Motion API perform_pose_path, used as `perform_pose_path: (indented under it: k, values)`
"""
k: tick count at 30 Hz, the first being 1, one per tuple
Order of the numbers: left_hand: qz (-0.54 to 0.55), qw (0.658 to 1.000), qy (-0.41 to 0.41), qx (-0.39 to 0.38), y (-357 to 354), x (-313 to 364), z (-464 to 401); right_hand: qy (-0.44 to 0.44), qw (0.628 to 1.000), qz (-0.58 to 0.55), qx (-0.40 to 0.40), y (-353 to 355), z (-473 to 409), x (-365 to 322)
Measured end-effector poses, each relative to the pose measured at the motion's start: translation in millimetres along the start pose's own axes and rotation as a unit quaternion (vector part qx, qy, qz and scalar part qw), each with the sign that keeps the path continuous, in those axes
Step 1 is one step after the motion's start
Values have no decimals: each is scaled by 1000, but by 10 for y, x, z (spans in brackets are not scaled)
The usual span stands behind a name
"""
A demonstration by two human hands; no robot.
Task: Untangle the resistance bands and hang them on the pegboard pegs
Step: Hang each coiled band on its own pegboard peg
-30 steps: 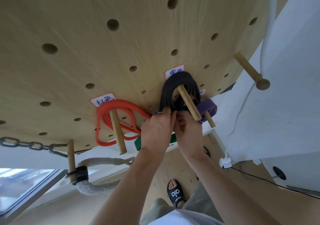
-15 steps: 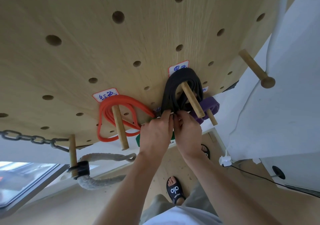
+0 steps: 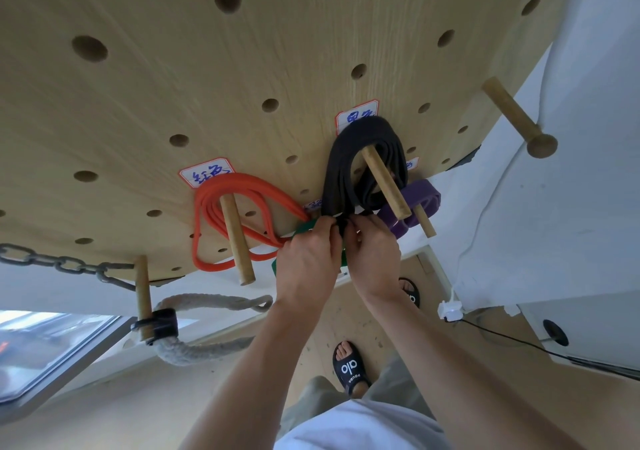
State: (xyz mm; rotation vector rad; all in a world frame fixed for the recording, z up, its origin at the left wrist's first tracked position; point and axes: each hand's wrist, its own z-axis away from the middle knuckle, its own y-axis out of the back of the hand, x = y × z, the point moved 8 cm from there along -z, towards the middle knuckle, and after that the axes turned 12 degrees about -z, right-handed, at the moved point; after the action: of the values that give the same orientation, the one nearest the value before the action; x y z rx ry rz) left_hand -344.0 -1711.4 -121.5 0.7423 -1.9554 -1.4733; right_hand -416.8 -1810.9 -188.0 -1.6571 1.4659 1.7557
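Observation:
A wooden pegboard (image 3: 173, 79) fills the upper view. A black band (image 3: 337, 165) hangs looped over a wooden peg (image 3: 386, 186). My left hand (image 3: 308, 262) and my right hand (image 3: 372, 259) meet just under it, and both pinch the black band's lower end between fingertips. An orange band (image 3: 207, 221) hangs in loops on the peg (image 3: 237, 245) to the left. A purple band (image 3: 420, 198) sits on a peg (image 3: 424, 221) to the right. A green band (image 3: 301, 229) lies behind my left hand, mostly hidden.
A bare peg with a round knob (image 3: 516, 120) sticks out at the upper right. At lower left a peg (image 3: 142, 297) carries a metal chain (image 3: 55, 262) and a thick rope (image 3: 194, 349). Below are my sandalled feet (image 3: 349, 368), a white plug (image 3: 448, 311) and a black cable on the floor.
The view has shifted slightly. Both hands have dropped a little under the black band's peg, still pinching its lower end together.

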Motion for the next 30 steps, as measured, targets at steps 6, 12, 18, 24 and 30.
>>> perform_pose_path:
  k: [6,12,18,24,30]
  values:
    - [2,1000,-3,10,-17,-21,-9,5,999,-36,-3,-89,78,-13]
    - [20,999,-4,27,50,-28,-90,-52,991,-126,4,-69,134,5]
    - [6,1000,14,18,134,44,-229,-47,990,-130,-36,-103,183,-39]
    - [-6,1000,21,7,164,108,-316,-10,990,-134,-41,-52,192,-162]
    - [22,999,41,-6,172,60,-299,-23,990,-136,5,59,189,-116]
